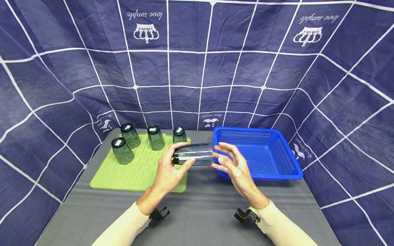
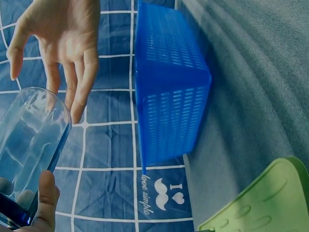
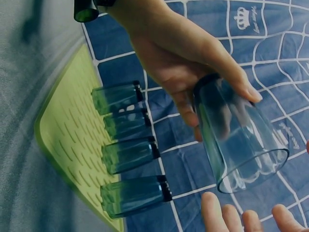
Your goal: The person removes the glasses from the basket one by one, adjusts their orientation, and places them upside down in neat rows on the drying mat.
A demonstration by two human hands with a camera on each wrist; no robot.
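My left hand (image 1: 170,169) grips a clear bluish drinking glass (image 1: 197,154) near its dark base, thumb on the near side and fingers around the far side. The glass lies sideways in the air, its open rim towards my right hand (image 1: 235,167). That hand has its fingers spread and loosely bent right by the rim. In the left wrist view the right hand (image 2: 67,43) shows its palm, with nothing held. From the right wrist, the glass (image 3: 241,135) is seen tilted with its rim facing the right fingertips (image 3: 211,205).
Several matching glasses (image 1: 156,138) stand upside down on a green drying mat (image 1: 138,182) at the left, white labels on their bases. A blue perforated basket (image 1: 258,176) sits at the right on the grey table (image 1: 203,212). A blue checked cloth (image 1: 187,71) hangs behind.
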